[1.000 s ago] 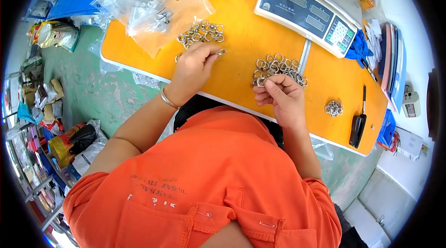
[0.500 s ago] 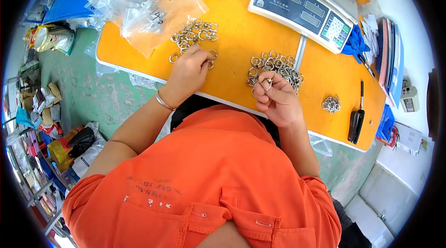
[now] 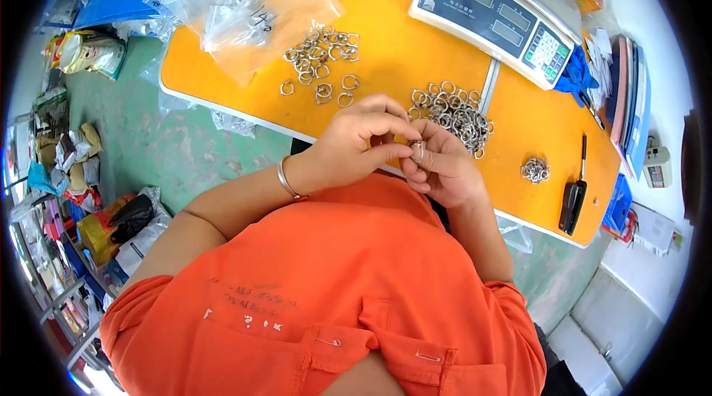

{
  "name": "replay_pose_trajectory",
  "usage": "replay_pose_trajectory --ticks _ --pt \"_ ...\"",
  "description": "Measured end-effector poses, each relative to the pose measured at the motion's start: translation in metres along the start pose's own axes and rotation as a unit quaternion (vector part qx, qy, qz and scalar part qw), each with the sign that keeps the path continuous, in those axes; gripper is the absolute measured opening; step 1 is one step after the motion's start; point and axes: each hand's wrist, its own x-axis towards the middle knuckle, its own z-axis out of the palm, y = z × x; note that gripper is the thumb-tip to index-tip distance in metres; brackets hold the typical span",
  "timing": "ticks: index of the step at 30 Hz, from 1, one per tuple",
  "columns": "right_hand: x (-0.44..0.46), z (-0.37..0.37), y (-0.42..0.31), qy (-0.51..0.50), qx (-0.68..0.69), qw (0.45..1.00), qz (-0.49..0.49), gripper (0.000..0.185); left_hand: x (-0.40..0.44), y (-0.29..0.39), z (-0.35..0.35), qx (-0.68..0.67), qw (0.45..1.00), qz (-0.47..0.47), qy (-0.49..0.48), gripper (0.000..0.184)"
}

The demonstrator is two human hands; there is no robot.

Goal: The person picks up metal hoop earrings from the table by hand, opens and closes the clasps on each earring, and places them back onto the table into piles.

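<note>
My right hand (image 3: 451,173) pinches a small silver metal ring (image 3: 418,150) between thumb and fingers, just over the table's front edge. Meeting it from the left is my left hand (image 3: 360,136), thumb and fingertips closed at the same ring; whether they hold a second piece is hidden. Beyond my right hand lies a dense heap of silver rings (image 3: 454,116). A looser group of rings (image 3: 320,51) is spread farther left, with several single ones in front of it. At the right sits a small cluster of rings (image 3: 535,170).
On the orange table (image 3: 386,33) a counting scale (image 3: 489,14) stands at the back right. Clear plastic bags (image 3: 256,25) lie at the back left. A black-handled tool (image 3: 572,205) rests near the right end, below a blue glove-like bundle (image 3: 577,73) and upright folders (image 3: 630,92).
My left hand has left the loose rings on the left and come across to my right hand, where the fingertips now meet at the ring. The right hand stays in nearly the same place.
</note>
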Motion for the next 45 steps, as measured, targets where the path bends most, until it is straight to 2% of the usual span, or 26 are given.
replay_pose_trajectory --ticks 2,3,5,6,8,12,20,23,31,33,36,38,45 --pt "-0.001 0.001 0.001 0.054 -0.082 0.994 -0.04 0.014 0.001 -0.004 0.0 0.046 0.997 0.053 0.028 0.017" --pt "-0.002 0.005 0.002 0.054 -0.082 0.994 -0.039 0.014 0.0 -0.003 0.001 0.046 0.997 0.053 0.029 0.017" --pt "-0.003 0.015 0.004 0.15 -0.177 0.968 -0.1 0.012 -0.003 -0.001 0.004 -0.064 0.995 -0.048 0.061 0.011" --pt "-0.002 0.016 0.007 0.149 -0.177 0.968 -0.1 0.012 -0.003 0.001 0.004 -0.063 0.995 -0.048 0.062 0.011" --pt "-0.002 0.017 0.013 0.191 -0.276 0.913 -0.23 0.013 -0.001 0.005 0.002 -0.026 0.994 -0.077 0.077 0.009" --pt "-0.002 0.02 0.014 0.192 -0.329 0.882 -0.278 0.012 -0.003 0.003 0.004 -0.031 0.993 -0.081 0.086 0.01" --pt "-0.004 0.024 0.012 0.221 -0.327 0.878 -0.269 0.011 0.0 0.011 0.004 -0.157 0.96 -0.215 0.082 0.008" --pt "-0.005 0.026 0.012 0.225 -0.342 0.867 -0.284 0.011 -0.001 0.008 0.002 -0.203 0.951 -0.224 0.072 0.008" --pt "-0.007 0.027 0.011 0.226 -0.374 0.849 -0.296 0.008 0.0 0.009 0.002 -0.216 0.948 -0.224 0.071 0.009" --pt "-0.007 0.025 0.011 0.214 -0.408 0.831 -0.311 0.006 0.0 0.01 0.003 -0.209 0.95 -0.223 0.07 0.009" --pt "-0.006 0.023 0.01 0.199 -0.41 0.825 -0.334 0.004 -0.001 0.008 0.005 -0.199 0.956 -0.203 0.077 0.008" --pt "-0.006 0.023 0.009 0.195 -0.42 0.819 -0.338 0.004 -0.002 0.006 0.005 -0.177 0.972 -0.136 0.081 0.008" --pt "-0.003 0.02 0.009 0.184 -0.437 0.804 -0.36 0.004 -0.002 0.003 0.006 -0.159 0.98 -0.09 0.084 0.009"
